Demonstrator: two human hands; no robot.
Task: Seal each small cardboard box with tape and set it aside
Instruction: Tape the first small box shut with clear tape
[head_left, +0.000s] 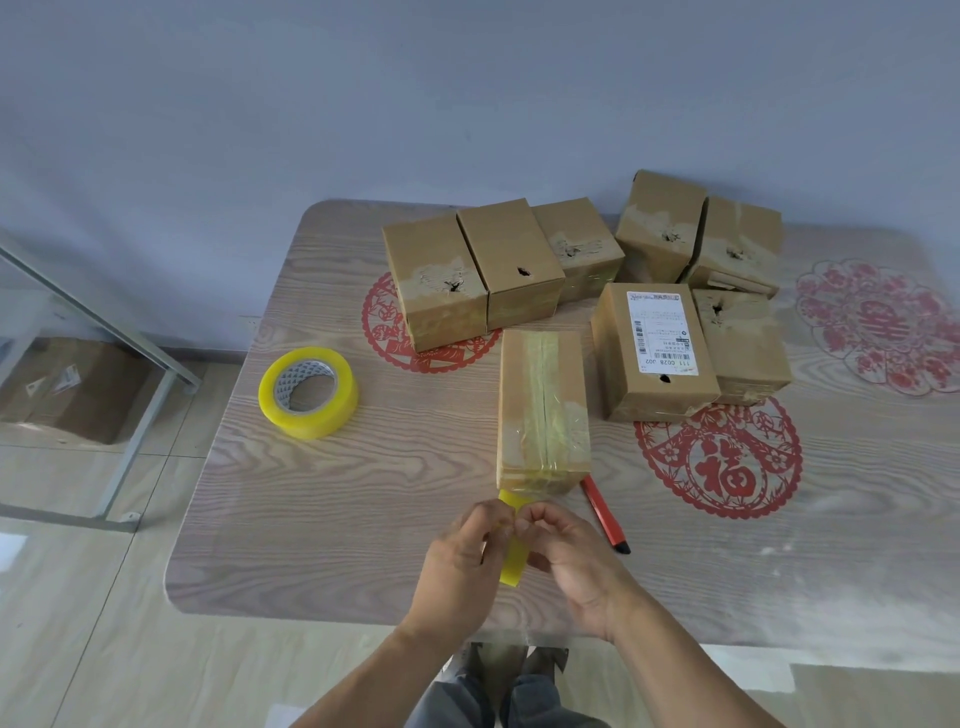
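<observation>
Head view: both hands, left hand (462, 558) and right hand (569, 556), pinch the yellow tape strip (511, 564) between curled fingers (498, 519), just before the taped box (543, 410).

Single head-worn wide-angle camera, looking forward and down from above the near edge of the worktop (322, 519), sitting close over both hands at lower centre, taking in the whole worktop surface, facing the wall (467, 93) behind, floor (78, 597) showing at left
</observation>
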